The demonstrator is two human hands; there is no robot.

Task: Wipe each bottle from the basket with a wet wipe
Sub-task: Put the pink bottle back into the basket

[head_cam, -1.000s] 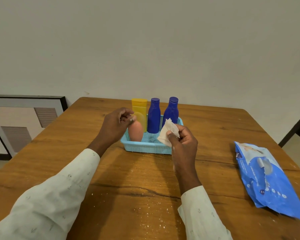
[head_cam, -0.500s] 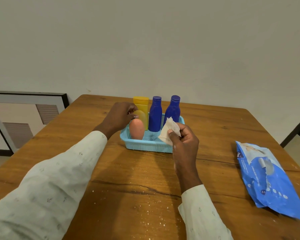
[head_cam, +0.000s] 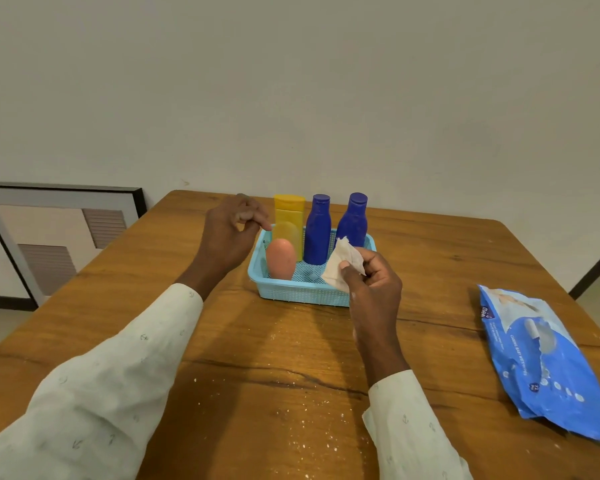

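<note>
Bottles are kept upright in the basket [head_cam: 302, 294] on the table [head_cam: 243, 341]: a yellow bottle [head_cam: 289, 216], two blue bottles [head_cam: 317, 233] and a pink bottle [head_cam: 280, 258], seemingly ready to be lifted out. A wet wipe [head_cam: 343, 263] is pinched in the right hand [head_cam: 371, 282] at the basket's front corner. Nothing is held by the loosely curled left hand [head_cam: 231, 233], poised just beside the yellow bottle.

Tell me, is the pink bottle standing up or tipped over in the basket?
Standing up. The pink bottle sits upright at the front left of the basket, rounded top up.
</note>
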